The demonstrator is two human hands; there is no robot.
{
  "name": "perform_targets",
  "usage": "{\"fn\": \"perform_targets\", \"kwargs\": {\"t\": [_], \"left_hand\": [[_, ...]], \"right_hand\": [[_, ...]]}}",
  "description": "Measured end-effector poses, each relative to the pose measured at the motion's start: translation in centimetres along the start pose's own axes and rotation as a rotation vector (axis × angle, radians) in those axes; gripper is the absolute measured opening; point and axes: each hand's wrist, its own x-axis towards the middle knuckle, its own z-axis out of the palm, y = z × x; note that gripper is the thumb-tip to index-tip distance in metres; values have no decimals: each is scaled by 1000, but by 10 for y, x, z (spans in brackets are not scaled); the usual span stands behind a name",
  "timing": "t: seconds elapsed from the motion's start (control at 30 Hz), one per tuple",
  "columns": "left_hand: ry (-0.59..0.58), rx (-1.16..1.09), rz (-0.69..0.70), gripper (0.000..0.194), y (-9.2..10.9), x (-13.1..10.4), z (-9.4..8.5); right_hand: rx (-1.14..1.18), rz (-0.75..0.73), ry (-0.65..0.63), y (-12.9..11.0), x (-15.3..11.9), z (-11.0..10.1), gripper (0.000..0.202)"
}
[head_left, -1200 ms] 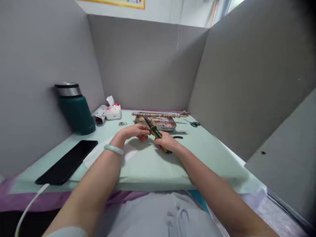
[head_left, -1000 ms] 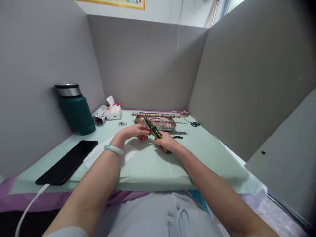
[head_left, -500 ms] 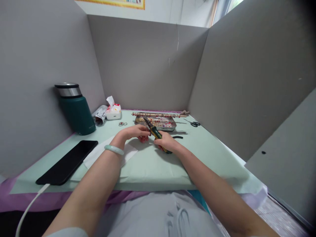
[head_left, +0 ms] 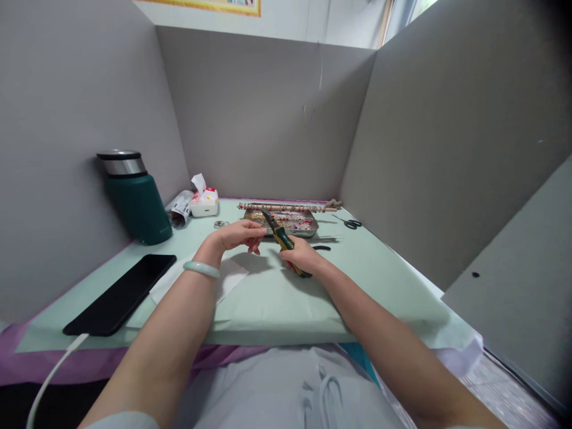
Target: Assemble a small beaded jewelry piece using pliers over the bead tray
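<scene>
Green and yellow pliers (head_left: 283, 239) are gripped in my right hand (head_left: 301, 256), their dark jaws pointing up and to the left. Just left of the jaws, my left hand (head_left: 243, 234) has its thumb and forefinger pinched together; whatever they hold is too small to make out. Behind both hands lies a metal tray (head_left: 316, 228) of red, gold and clear beads. A rod wound with beaded pieces (head_left: 286, 208) rests across the tray's far side. Small wire rings (head_left: 220, 224) lie to the left of the tray.
Black scissors (head_left: 352, 224) and a dark curved handle (head_left: 322, 248) lie to the right. On the left stand a green bottle (head_left: 139, 205), a tissue box (head_left: 205, 204) and a phone (head_left: 120, 295) with a cable. White paper (head_left: 232, 278) lies under my left wrist. Grey panels surround the table.
My left hand has moved slightly up and left, away from the pliers' jaws. My right hand still grips the pliers in nearly the same place.
</scene>
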Motion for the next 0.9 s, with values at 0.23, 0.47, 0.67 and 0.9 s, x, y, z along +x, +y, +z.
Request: {"fn": "perform_targets", "kwargs": {"t": [0.23, 0.47, 0.67, 0.9], "left_hand": [[128, -37, -1, 31, -4, 5, -7], [285, 72, -70, 30, -12, 12, -9], [282, 65, -68, 31, -9, 11, -8], [399, -29, 67, 22, -3, 7, -8]], "right_hand": [[32, 21, -1, 1, 0, -1, 16], [55, 0, -31, -2, -3, -1, 18], [53, 18, -28, -3, -3, -2, 20], [69, 29, -16, 3, -1, -3, 18]]}}
